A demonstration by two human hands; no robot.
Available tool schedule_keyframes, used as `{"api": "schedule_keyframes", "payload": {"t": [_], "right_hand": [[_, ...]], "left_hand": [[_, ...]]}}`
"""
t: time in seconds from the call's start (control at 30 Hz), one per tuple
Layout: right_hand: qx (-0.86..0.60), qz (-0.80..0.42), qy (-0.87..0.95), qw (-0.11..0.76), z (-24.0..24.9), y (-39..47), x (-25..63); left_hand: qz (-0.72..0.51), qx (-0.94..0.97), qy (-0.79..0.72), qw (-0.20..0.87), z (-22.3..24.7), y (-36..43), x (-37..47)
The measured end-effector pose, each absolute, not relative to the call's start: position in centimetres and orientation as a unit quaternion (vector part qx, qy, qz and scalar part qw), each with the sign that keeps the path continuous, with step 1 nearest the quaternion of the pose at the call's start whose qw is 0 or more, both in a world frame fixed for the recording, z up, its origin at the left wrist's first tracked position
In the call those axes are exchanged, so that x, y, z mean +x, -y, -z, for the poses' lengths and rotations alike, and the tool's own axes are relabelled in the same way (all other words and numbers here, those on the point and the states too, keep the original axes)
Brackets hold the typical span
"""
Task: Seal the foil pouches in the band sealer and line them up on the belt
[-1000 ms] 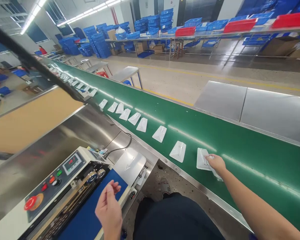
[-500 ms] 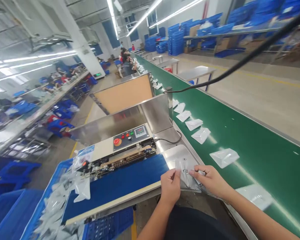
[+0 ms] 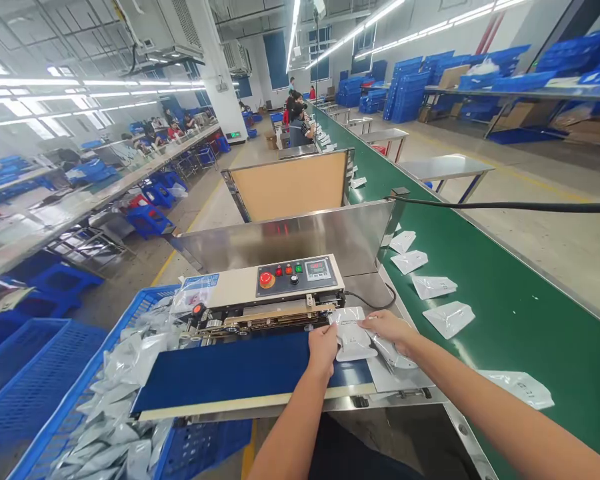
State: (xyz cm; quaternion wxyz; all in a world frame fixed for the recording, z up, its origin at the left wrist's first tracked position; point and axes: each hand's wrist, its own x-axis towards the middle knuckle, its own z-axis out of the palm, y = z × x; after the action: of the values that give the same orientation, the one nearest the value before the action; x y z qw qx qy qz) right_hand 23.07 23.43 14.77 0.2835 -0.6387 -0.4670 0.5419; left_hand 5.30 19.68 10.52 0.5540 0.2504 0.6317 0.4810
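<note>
A white plastic pouch (image 3: 354, 343) is stretched between my two hands at the right end of a band sealer (image 3: 230, 283). My left hand (image 3: 323, 348) pinches its left edge, over the sealer's blue belt (image 3: 230, 373). On the pouch's right side, my right hand (image 3: 389, 329) is closed on its upper edge. The pouch's upper edge lies close to the sealer's infeed. Below my right hand a second white pouch (image 3: 396, 355) rests on the metal plate (image 3: 403, 383); whether that hand also grips it I cannot tell.
Several white pouches (image 3: 449, 319) lie along the green conveyor belt (image 3: 505, 320) on the right. A blue basket (image 3: 93, 387) full of sealed-looking pouches stands at the sealer's left end. Metal panels (image 3: 290, 230) rise behind the sealer. A black cable (image 3: 505, 205) crosses at right.
Both hands have moved forward with the pouch, from the metal plate to the sealer's infeed. The pouch at the blue belt's left end has left the belt. My view has turned right.
</note>
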Motion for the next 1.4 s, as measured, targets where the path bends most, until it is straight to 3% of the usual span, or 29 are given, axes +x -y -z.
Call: {"api": "schedule_keyframes", "payload": {"t": [0.2, 0.4, 0.57, 0.7, 0.87, 0.97, 1.13, 1.4], "right_hand": [[-0.629, -0.573, 0.466, 0.241, -15.8, -22.4, 21.5], [-0.6, -0.59, 0.427, 0.331, -17.3, -18.1, 23.4], [-0.519, -0.648, 0.362, 0.424, -18.1, -15.9, 20.8], [-0.533, -0.592, 0.331, 0.506, -16.6, -15.7, 20.2], [-0.572, -0.533, 0.442, 0.44, -13.9, -14.8, 22.5], [-0.615, -0.511, 0.419, 0.43, -13.0, -15.3, 23.5], [-0.655, -0.528, 0.335, 0.424, -12.2, -18.2, 23.7], [-0.617, -0.584, 0.357, 0.388, -11.8, -21.7, 18.9]], "left_hand": [[-0.505, 0.246, -0.646, 0.517, -11.2, -17.7, 0.9], [-0.571, 0.272, -0.685, 0.361, -13.5, -11.5, -0.9], [-0.488, 0.421, -0.478, 0.597, -14.6, -9.7, 5.1], [-0.506, 0.39, -0.521, 0.567, -14.1, -11.1, 7.2], [-0.468, 0.46, -0.579, 0.484, -13.2, -12.7, 5.9], [-0.43, 0.456, -0.637, 0.448, -12.7, -14.5, 5.8], [-0.423, 0.378, -0.685, 0.457, -11.4, -17.9, 6.6], [-0.476, 0.308, -0.698, 0.436, -10.0, -18.1, 2.8]]}}
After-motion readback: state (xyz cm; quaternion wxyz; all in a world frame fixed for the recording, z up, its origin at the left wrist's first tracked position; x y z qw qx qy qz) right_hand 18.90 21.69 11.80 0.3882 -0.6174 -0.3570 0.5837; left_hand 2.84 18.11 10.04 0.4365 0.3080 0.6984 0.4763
